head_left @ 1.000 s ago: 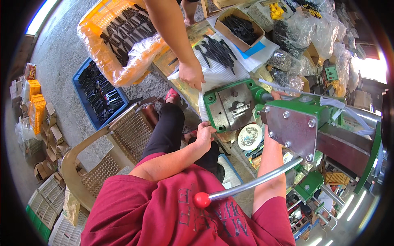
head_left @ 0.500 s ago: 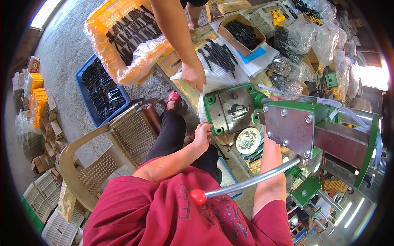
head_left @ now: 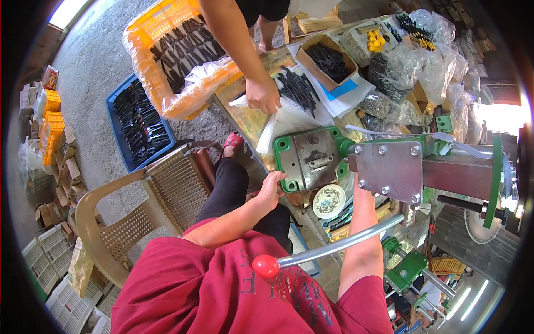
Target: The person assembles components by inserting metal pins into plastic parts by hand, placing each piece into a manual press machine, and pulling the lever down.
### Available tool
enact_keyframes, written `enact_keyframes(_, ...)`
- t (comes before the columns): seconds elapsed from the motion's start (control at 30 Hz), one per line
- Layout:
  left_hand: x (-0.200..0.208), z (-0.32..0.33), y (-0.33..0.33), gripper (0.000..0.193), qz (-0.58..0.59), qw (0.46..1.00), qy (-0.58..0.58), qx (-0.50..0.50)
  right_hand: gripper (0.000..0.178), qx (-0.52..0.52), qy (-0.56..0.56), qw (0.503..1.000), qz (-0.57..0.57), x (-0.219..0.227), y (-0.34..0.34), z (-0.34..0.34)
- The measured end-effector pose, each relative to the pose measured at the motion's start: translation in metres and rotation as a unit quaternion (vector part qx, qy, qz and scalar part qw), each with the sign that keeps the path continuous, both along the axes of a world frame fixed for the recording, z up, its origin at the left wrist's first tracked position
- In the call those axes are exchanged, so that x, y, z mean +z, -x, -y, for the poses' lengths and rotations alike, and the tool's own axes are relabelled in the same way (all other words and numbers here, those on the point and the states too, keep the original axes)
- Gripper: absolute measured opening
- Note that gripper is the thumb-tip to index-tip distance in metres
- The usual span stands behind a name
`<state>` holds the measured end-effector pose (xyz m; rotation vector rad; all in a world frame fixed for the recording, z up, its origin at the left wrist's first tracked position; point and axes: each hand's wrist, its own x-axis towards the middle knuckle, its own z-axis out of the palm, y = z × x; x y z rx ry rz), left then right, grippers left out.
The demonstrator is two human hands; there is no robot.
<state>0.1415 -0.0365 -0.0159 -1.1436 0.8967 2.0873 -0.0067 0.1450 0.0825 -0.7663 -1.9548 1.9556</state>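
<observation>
My left hand [head_left: 272, 189] is at the near left corner of a green hand-press base [head_left: 282, 143], its fingers closed on the edge. A steel block with a small slotted fitting [head_left: 320, 162] is mounted on the base. My right forearm [head_left: 362, 228] reaches up behind the press head [head_left: 389, 170], which hides the hand and its fingers. The lever [head_left: 345, 243], tipped with a red knob [head_left: 266, 266], curves across in front of my chest. Just beyond the base, a co-worker's hand [head_left: 263, 94] pinches a white foam sheet [head_left: 295, 118] beside a pile of black handle-like pieces [head_left: 299, 88].
A white dish of small parts [head_left: 329, 201] stands near the base. An open carton [head_left: 328, 60] and plastic bags [head_left: 423, 69] crowd the bench's far side. A yellow crate [head_left: 161, 94], a blue crate [head_left: 118, 133] and a plastic chair [head_left: 128, 214] are at left.
The co-worker's hand has drawn the foam sheet slightly up and away from the press. My left hand stays at the base corner. My view has shifted slightly.
</observation>
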Motion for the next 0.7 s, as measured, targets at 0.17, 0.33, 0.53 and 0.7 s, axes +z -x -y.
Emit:
enact_keyframes(0.17,0.0,-0.001,0.002,0.022,-0.004,1.0,0.019,0.017,0.014,-0.001,0.028,0.999,-0.032,-0.002,-0.001,0.002)
enact_keyframes(0.33,0.002,-0.002,0.004,0.018,0.013,1.0,0.024,0.015,0.013,-0.008,0.052,0.997,-0.051,-0.004,0.004,0.009)
enact_keyframes(0.53,0.011,-0.009,-0.009,0.024,0.04,0.999,0.003,0.023,0.013,-0.018,0.079,0.995,-0.064,-0.008,0.016,0.005)
enact_keyframes(0.7,0.015,-0.009,-0.014,0.027,0.045,0.998,-0.027,0.041,0.012,-0.025,0.1,0.992,-0.074,-0.013,0.04,0.007)
